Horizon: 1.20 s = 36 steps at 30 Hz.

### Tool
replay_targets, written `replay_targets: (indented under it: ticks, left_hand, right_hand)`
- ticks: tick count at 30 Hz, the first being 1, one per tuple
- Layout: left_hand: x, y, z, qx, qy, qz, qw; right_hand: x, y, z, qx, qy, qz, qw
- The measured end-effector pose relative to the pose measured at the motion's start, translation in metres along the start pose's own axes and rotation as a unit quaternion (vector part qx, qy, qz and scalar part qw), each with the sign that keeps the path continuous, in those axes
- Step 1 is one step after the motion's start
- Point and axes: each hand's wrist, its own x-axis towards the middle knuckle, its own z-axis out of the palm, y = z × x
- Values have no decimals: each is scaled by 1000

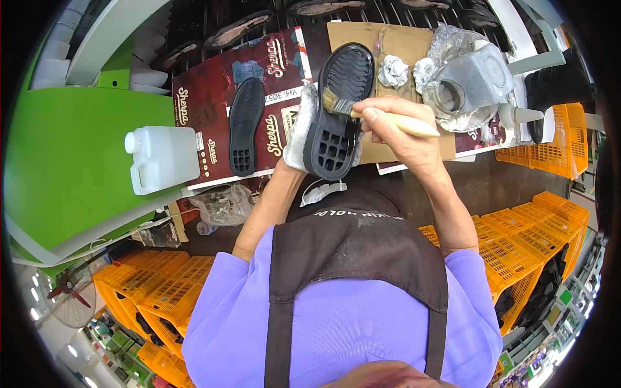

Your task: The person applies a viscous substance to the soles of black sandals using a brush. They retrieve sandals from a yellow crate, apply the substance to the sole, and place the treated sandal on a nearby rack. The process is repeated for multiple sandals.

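Note:
My left hand, in what looks like a white fabric glove, is closed round the left edge of a black shoe sole. The sole is held up with its ribbed forefoot and gridded heel facing me. In my bare right hand is a paintbrush with a pale wooden handle. Its bristles touch the middle of the sole, near the left rim. To the left, a second black sole lies flat on dark red printed cardboard.
A white plastic jug stands at the left. A cloudy plastic container, crumpled white wads and a nozzle bottle sit to the right on brown cardboard. More soles lie on rollers behind; orange crates flank me.

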Motion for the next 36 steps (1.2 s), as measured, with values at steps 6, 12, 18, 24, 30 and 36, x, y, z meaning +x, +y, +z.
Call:
replay_targets:
  ticks: [6, 12, 18, 24, 30, 36]
  left_hand:
    - [5, -1, 6, 33, -3, 28, 999]
    - [5, -2, 8, 22, 2, 50, 999]
    - [-1, -2, 10, -15, 20, 66, 997]
    - [-12, 2, 25, -22, 47, 24, 998]
    - [-20, 4, 18, -143, -137, -41, 979]
    - [-26, 6, 19, -147, -185, -124, 964]
  right_hand:
    - [-11, -1, 3, -19, -5, -41, 999]
    - [-21, -8, 3, -21, -23, -63, 997]
    - [-22, -22, -3, -11, -59, -79, 995]
    - [-14, -34, -11, -19, -124, -132, 983]
    - [-4, -42, -17, 19, -185, -115, 976]
    - [18, -36, -25, 50, -309, -122, 942]
